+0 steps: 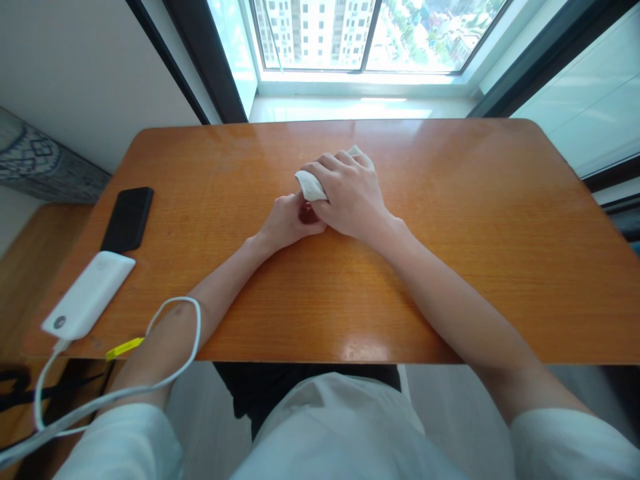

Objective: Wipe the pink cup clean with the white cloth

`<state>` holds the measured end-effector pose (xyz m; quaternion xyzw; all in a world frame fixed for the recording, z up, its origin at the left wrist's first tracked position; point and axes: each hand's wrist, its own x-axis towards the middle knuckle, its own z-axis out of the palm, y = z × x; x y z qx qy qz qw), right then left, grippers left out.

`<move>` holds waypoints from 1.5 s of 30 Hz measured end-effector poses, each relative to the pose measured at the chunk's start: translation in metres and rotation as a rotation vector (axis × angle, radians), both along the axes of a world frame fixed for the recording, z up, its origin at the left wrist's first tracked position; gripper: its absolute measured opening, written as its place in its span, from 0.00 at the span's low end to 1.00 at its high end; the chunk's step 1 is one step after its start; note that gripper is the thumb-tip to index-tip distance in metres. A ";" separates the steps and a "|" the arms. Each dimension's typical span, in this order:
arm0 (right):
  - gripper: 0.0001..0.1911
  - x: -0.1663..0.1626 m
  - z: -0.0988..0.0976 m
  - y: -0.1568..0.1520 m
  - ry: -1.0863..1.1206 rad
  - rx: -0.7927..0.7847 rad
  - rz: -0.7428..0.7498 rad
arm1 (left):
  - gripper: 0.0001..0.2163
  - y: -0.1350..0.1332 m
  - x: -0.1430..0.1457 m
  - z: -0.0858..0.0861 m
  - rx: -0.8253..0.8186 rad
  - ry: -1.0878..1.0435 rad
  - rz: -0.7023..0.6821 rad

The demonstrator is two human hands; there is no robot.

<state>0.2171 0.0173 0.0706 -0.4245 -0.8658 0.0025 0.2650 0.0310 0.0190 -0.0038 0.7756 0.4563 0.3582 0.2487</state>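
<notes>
My right hand (350, 193) rests on the middle of the wooden table (450, 267), fingers curled round a white folded cloth (310, 185) that sticks out on its left side. My left hand (287, 223) lies just below and left of it, closed round a small dark reddish object (306, 213) that shows only between the two hands. Both hands touch each other. What the reddish thing is I cannot make out.
A black phone (128, 218) lies flat at the table's left edge. A white power bank (90, 293) sits in front of it, its white cable (180, 347) looping over my left forearm. A window (360, 40) is beyond the far edge.
</notes>
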 end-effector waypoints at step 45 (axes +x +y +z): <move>0.32 0.027 -0.034 0.043 0.921 -0.511 0.008 | 0.22 -0.004 -0.003 0.001 0.037 -0.087 -0.074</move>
